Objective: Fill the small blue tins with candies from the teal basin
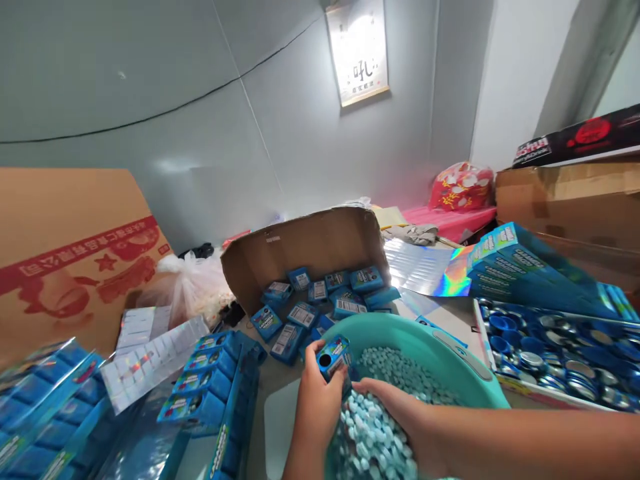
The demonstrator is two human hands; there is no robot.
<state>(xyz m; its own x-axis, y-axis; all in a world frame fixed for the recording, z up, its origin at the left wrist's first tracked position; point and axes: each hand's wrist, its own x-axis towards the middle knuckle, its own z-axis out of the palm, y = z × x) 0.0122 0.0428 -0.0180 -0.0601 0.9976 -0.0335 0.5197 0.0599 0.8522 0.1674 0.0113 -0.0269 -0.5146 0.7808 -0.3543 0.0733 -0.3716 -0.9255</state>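
Observation:
My left hand point(325, 387) is closed around a small blue box point(334, 357) with a dark round hole in its printed face, held tilted over the near left rim of a turquoise basin point(480, 373). Many pale blue, pill-shaped candies point(377, 437) fill the basin and heap up at its near side. My right hand point(393, 403) reaches in from the right over the candies, its thumb side close to the box. The fingers of that hand are mostly hidden, so what they hold does not show.
Behind the basin, an open cardboard box point(305, 243) contains several small blue boxes point(303, 313). Blue display packs point(205, 383) stand at left near a large carton point(65, 260). A tray of blue and silver tins point(565, 360) and a folded blue display carton point(535, 273) are at right.

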